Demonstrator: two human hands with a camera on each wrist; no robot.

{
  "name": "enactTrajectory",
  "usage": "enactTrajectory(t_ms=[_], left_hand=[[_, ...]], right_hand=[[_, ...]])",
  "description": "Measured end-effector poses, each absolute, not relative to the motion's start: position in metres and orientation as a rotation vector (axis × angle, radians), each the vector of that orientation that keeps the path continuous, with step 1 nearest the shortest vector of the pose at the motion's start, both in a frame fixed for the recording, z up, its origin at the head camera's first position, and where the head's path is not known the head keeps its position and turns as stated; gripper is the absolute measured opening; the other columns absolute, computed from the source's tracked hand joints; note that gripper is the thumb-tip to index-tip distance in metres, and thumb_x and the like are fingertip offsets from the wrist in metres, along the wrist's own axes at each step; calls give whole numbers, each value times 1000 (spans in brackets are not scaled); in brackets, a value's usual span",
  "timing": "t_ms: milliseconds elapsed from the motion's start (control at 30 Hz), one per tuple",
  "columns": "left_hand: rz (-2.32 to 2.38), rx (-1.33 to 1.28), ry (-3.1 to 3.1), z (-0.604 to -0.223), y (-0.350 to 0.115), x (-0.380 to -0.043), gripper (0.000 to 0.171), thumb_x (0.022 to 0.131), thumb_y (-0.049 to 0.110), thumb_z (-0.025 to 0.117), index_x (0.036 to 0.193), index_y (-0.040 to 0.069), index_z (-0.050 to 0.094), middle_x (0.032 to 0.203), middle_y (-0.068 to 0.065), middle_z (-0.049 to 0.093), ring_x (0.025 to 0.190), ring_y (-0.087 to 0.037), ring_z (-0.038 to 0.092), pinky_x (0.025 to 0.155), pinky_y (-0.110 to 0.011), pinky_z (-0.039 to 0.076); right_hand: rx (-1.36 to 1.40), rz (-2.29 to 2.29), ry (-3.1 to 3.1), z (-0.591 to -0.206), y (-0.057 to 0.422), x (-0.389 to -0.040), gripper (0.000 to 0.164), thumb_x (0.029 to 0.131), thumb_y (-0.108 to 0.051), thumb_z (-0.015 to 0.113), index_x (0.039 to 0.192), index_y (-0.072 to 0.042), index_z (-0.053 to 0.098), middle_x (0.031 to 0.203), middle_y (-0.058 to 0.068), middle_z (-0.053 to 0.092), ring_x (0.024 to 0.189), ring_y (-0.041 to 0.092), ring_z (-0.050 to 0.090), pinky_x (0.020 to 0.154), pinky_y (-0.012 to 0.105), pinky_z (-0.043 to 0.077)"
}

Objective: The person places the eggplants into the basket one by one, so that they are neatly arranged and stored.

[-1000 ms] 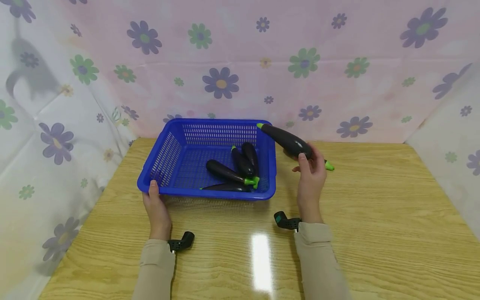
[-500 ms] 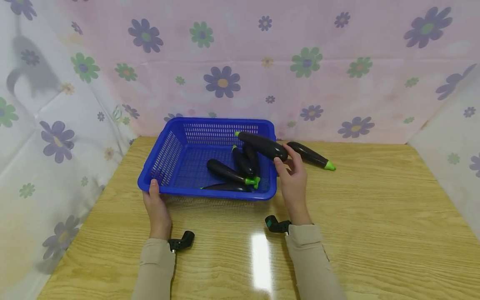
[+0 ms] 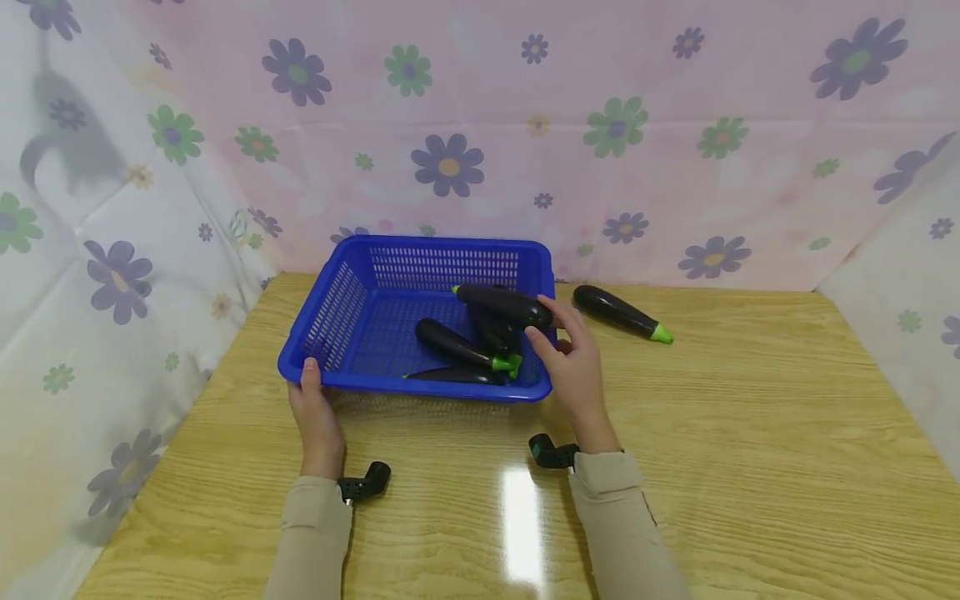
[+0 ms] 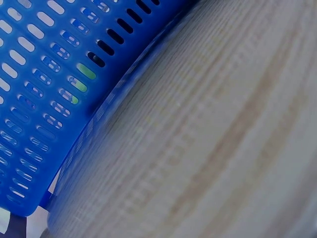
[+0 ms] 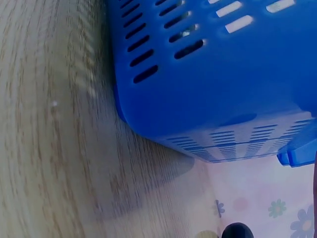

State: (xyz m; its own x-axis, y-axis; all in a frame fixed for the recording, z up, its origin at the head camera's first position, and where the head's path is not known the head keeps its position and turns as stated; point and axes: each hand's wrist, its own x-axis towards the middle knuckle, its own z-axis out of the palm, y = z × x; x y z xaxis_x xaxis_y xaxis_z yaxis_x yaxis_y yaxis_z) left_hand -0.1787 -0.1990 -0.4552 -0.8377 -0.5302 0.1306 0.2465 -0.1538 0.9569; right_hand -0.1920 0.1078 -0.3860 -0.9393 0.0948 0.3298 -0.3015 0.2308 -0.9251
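My right hand (image 3: 576, 360) holds a dark eggplant (image 3: 501, 305) by its thick end, thumb on the near side and fingers on the far side. That eggplant lies over others inside the blue basket (image 3: 416, 386), its green tip pointing left. Below it are more eggplants, among them one with its green stem to the right (image 3: 453, 343) and another along the near wall (image 3: 456, 376). At the basket's near left corner, my left hand (image 3: 317, 421) grips the rim with the thumb on top. In the left wrist view, the slotted basket wall (image 4: 47, 94) shows green through its holes.
One more eggplant (image 3: 621, 313) lies on the wooden table (image 3: 750, 433), right of the basket, its green stem toward the right. A flowered cloth (image 3: 510, 100) hangs behind the table and at both sides.
My right hand has carried the eggplant leftward and down, from beyond the basket's right rim to inside it. The eggplant on the table has come into full view. My left hand stays put.
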Motion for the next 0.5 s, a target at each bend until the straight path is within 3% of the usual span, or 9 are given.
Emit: enactTrajectory(t_ms=[167,333,500], left_hand=[[-2035,318,-1605,-455,-199,-179,47,89,39,47,131,19,37,130,-5,42,119,-17,35,101,-24,22],[-2025,310,-1598,-455,-199,-180,46,89,37,47,131,18,38,130,-5,42,119,-16,35,100,-22,23],[-2028,311,-1615,-454,-199,-179,47,89,38,46,132,21,36,132,-3,40,121,-14,33,101,-23,21]], right_hand=[[198,1752,-2244,-384,108,-192,39,84,-23,62,122,-19,55,121,-6,50,99,11,42,69,27,42],[192,1735,-2325,-398,113,-201,38,81,-37,63,118,-33,56,118,-14,49,101,9,42,73,31,41],[225,1683,-2345,-407,115,-207,36,80,-42,62,116,-39,55,111,-15,50,98,7,44,63,29,38]])
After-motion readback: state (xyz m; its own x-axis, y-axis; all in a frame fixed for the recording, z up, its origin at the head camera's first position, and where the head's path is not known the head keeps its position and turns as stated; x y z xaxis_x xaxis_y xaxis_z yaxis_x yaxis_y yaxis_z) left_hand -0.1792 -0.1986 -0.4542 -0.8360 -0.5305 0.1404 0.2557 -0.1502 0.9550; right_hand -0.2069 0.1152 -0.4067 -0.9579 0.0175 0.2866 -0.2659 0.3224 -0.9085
